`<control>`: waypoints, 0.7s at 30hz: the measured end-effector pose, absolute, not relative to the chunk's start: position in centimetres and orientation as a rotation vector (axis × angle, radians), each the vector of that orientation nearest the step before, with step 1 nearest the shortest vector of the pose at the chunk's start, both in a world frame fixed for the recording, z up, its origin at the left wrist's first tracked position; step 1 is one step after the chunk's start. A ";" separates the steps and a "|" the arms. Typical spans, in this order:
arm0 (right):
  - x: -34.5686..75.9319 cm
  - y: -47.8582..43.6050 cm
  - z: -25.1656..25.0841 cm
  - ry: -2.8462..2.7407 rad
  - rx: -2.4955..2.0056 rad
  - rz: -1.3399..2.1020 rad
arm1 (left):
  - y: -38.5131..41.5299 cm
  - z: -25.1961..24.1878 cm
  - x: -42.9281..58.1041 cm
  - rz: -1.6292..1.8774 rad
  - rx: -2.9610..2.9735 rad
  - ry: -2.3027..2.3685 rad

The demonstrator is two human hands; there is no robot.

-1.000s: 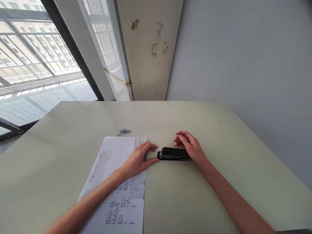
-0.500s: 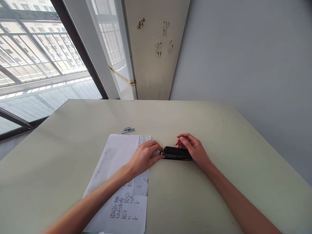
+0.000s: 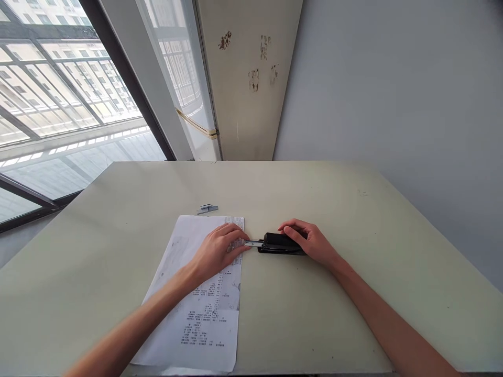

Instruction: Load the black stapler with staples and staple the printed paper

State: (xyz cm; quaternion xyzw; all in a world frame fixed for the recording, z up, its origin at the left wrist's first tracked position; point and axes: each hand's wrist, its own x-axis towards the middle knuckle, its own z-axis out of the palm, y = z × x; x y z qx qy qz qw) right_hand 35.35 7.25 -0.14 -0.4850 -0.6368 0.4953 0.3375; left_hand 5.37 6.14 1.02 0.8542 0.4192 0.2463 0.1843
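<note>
A black stapler (image 3: 281,244) lies on the table, its front end pointing left. Out of that end sticks a metal staple tray (image 3: 254,243), pinched at its tip between the thumb and fingers of my left hand (image 3: 220,246). My right hand (image 3: 310,240) is wrapped over the stapler's rear end and hides part of it. Beneath my left hand and forearm lie printed sheets of paper (image 3: 196,309). Beyond the paper's top edge sit strips of staples (image 3: 207,209).
The pale table (image 3: 334,314) spreads out around the paper and stapler. A plain wall (image 3: 393,94) stands at the right. At the back is a cabinet-like panel (image 3: 243,115) with worn patches, and a window (image 3: 58,89) is at the left.
My left hand has moved left, drawing the metal staple tray out of the stapler's front. My right hand's fingers have come down onto the stapler's rear.
</note>
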 end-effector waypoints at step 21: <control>35.3 7.4 -0.2 -1.680 -1.273 1.291 | 14.2 0.6 -3.6 0.639 2.513 1.771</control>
